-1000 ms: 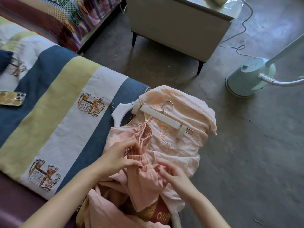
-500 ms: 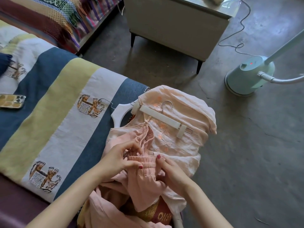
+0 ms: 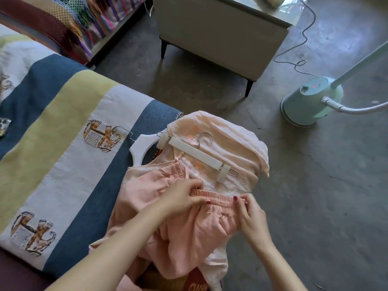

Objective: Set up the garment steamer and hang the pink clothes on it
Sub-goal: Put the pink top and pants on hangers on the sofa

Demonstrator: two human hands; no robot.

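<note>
Head view: both hands grasp the elastic waistband (image 3: 219, 199) of the pink shorts (image 3: 195, 238) and stretch it flat. The left hand (image 3: 182, 196) pinches one end, the right hand (image 3: 251, 215) pinches the other. The shorts lie on a heap of pale pink clothes at the edge of the striped bedspread (image 3: 69, 131).

The risk, I think, is slipping — the thin, soft cloth may escape if the gathered band is released on one side, and the heap hangs partly over the bed edge, so it could slide to the concrete floor (image 3: 315, 206). The white clip hanger (image 3: 197, 155) rests loose on the embroidered top (image 3: 231, 141) and could fall with it. The garment steamer (image 3: 310, 103), smooth mint plastic with a ribbed hose, stands well apart on the floor, its red light on; nothing hangs there yet.
</note>
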